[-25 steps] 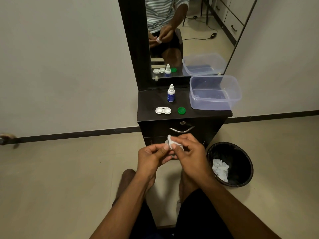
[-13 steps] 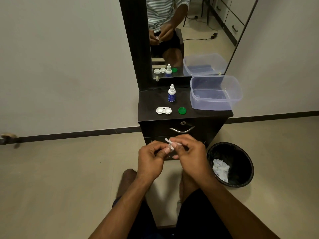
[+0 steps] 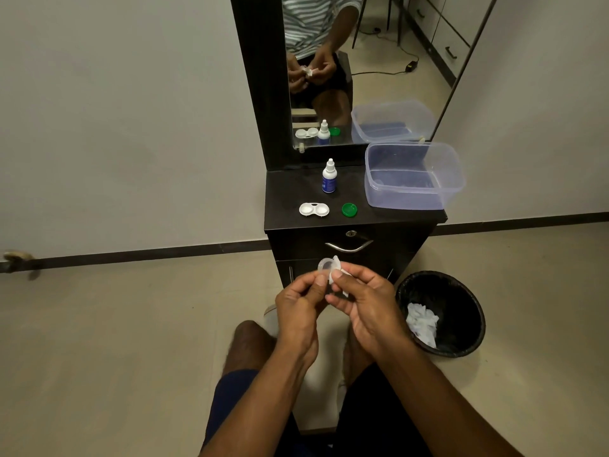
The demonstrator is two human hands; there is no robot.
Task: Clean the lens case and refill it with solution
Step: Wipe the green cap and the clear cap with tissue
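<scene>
White plastic shows between the two hands, held up in front of the dark cabinet's drawers: a small round lens case cap [image 3: 326, 266] with a bit of white tissue [image 3: 342, 275] pressed against it. The left hand [image 3: 298, 306] pinches the cap from the left, thumb and fingertips curled onto its edge. The right hand [image 3: 365, 301] has its grip closed on the tissue, thumb tip against the cap's right side. Both hands meet at the cap, touching each other at the fingertips.

On the dark desk [image 3: 286, 192] beyond the hands lies the white lens case [image 3: 314, 209], its two wells uncovered and facing up, near the front edge. Just to its right, apart from it, sits a green cap [image 3: 349, 209]. Farther back, between the two, a small solution bottle [image 3: 329, 177] stands upright, white with a blue label. A clear plastic tub [image 3: 454, 179] takes up the right end of the desk, overhanging the edge a little.

A tall mirror [image 3: 379, 61] rises from the back of the desk and repeats the bottle, the case, the green cap and the tub, along with the person's hands at work. On the floor to the right of the cabinet stands a black bin [image 3: 461, 291] holding crumpled white tissues [image 3: 421, 323]. The person's knees show below the forearms, in dark shorts.
</scene>
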